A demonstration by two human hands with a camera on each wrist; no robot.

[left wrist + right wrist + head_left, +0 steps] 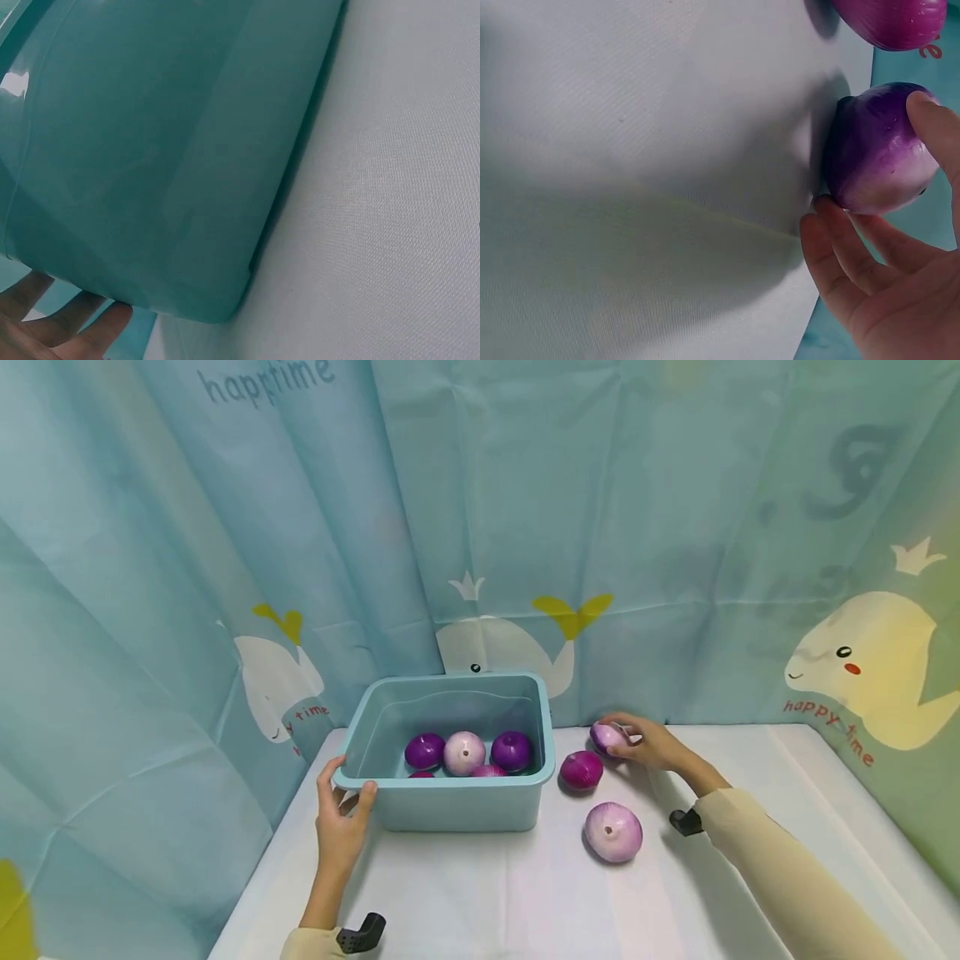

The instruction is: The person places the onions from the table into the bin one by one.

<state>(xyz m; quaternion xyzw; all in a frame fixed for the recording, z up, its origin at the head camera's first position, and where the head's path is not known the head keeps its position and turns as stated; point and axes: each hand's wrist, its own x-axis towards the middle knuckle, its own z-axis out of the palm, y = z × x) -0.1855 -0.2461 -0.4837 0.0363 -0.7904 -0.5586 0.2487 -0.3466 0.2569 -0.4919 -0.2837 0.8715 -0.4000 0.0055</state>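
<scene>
My left hand holds the near left corner of a light blue plastic bin, thumb at the front rim and fingers along the left side. In the left wrist view its fingertips touch the wall of the bin. Inside lie several onions, among them a pale one between two dark purple ones. At the back of the table, my right hand pinches a purple-and-white onion between thumb and fingers. A magenta onion sits just left of that hand, and a large pale purple onion lies nearer the front.
A white cloth covers the table. Behind it and along both sides hangs a blue-green curtain with whale prints. The bin stands close to the back curtain.
</scene>
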